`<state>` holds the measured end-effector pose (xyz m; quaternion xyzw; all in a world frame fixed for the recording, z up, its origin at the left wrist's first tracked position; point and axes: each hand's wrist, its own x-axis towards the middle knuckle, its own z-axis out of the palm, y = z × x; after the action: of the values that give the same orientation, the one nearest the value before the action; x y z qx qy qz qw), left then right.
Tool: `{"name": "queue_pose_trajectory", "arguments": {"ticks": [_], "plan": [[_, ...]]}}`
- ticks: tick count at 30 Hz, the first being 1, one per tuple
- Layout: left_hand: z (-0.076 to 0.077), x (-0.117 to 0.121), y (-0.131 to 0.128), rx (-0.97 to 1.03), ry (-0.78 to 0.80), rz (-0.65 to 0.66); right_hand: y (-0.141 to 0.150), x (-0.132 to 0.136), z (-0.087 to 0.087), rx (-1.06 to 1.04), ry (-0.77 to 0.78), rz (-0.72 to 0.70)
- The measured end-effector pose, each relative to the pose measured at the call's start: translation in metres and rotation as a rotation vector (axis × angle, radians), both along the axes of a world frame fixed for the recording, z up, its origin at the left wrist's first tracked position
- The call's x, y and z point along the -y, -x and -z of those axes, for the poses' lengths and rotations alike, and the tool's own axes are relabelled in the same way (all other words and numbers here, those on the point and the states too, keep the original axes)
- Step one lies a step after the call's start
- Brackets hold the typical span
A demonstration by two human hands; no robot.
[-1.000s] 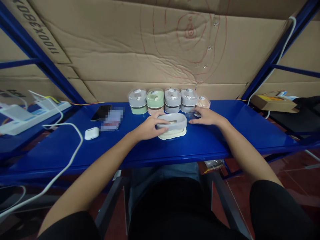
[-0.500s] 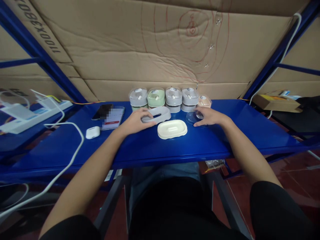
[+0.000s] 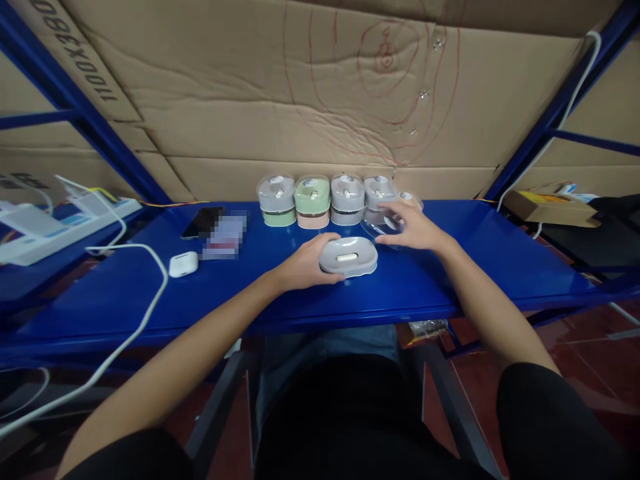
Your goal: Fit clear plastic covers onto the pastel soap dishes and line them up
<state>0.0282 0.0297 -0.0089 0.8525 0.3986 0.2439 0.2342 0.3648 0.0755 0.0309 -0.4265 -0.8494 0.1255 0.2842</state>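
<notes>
My left hand [image 3: 311, 263] grips the left end of a grey oval tray [image 3: 353, 248] with a slot in its middle, like part of a soap dish. The tray sits over the cream base [image 3: 363, 274], which shows only as a thin rim and through the slot. Over to the right, my right hand [image 3: 414, 228] pinches a clear plastic lid [image 3: 376, 229] between thumb and fingers, tilted in front of the stacked boxes. Part of the lid is hidden by the fingers.
Several lidded boxes in grey [image 3: 277, 195], green [image 3: 313, 195] and peach stand along the back of the blue table [image 3: 280, 310]. A white earbud case [image 3: 183, 264] and phones [image 3: 225, 237] lie left, near a white cable [image 3: 150, 300]. Cardboard [image 3: 225, 87] rises behind.
My left hand moved the grey tray left off the cream base, then back right onto it. My right hand took hold of the clear lid and raised it slightly leftward.
</notes>
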Motion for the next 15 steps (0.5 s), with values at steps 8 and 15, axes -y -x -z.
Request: {"name": "queue_pose_trajectory", "arguments": {"ticks": [8, 15], "plan": [[0.020, -0.002, -0.009, 0.291, 0.170, 0.077, 0.060, 0.037, 0.004, 0.150, 0.015, -0.384], [0.016, -0.001, -0.007, 0.225, 0.151, 0.052, 0.058, 0.041, 0.013, 0.247, 0.030, -0.306]]}}
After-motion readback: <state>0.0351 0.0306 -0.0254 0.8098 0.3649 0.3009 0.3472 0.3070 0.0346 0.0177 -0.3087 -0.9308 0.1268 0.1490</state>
